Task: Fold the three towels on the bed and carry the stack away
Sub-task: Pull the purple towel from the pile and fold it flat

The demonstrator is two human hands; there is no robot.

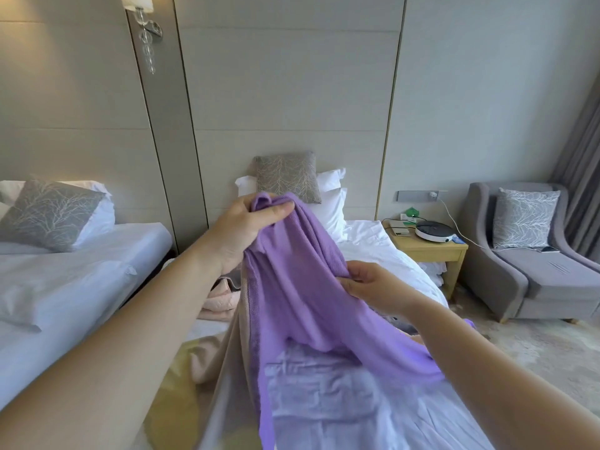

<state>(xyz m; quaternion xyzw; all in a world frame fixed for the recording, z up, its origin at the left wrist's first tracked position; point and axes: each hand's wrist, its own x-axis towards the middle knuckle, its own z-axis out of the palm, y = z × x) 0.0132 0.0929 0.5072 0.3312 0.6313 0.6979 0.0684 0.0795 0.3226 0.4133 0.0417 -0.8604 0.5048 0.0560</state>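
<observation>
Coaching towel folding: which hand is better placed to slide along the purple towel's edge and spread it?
Probably the right hand: it pinches the purple towel at an edge lower down, while the left hand grips its bunched top aloft.

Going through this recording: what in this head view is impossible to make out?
1. The lilac ribbed towel, gripped by the left hand and the right hand: lower end blurred near the lens and cut by the bottom edge.
2. The pale pink towel: mostly hidden behind the lilac towel; folded or not, unclear.
3. The beige cloth, low left: blurred; towel or blanket, cannot tell.
4. Items on the wooden nightstand: too small to identify.
</observation>
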